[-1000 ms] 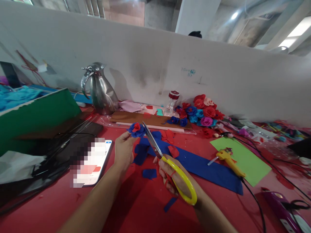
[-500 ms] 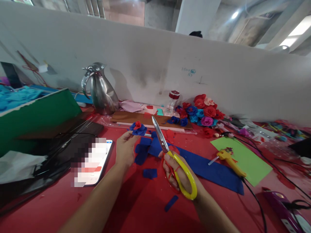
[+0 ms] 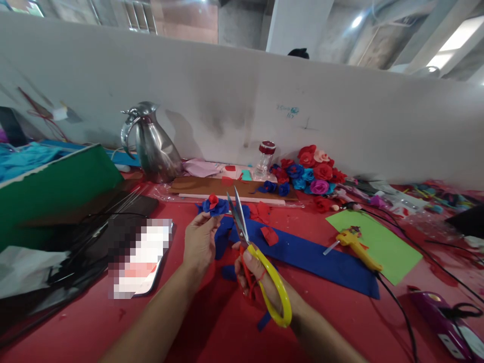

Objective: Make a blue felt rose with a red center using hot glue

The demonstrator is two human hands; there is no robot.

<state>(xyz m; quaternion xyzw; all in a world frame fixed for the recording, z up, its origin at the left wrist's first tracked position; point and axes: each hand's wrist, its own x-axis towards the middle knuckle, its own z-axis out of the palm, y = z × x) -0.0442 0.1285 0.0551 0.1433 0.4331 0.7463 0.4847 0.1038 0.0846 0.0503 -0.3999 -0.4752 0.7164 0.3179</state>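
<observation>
Between the fingertips of my left hand (image 3: 199,240) is a small blue paper flower (image 3: 216,205) with a red centre. My right hand (image 3: 254,269) grips scissors (image 3: 273,285) with one yellow and one red handle. The scissor blades stand slightly apart and point up beside the flower's right edge. A long blue paper strip (image 3: 321,262) lies on the table behind and to the right of my right hand, with a red paper piece (image 3: 269,235) on it. Smaller blue pieces lie under and around my hands, partly hidden.
A phone (image 3: 145,257) lies left, near a green box (image 3: 60,191). Behind stand a metal jug (image 3: 157,146) and a clear jar (image 3: 264,160). Paper flowers (image 3: 315,171) are heaped at the wall. A yellow glue gun (image 3: 357,248) rests on green paper (image 3: 397,252) at right.
The scissors have opened and moved left, closer to the flower, along with my right hand. My left hand still holds the flower. The red piece on the blue strip is now uncovered.
</observation>
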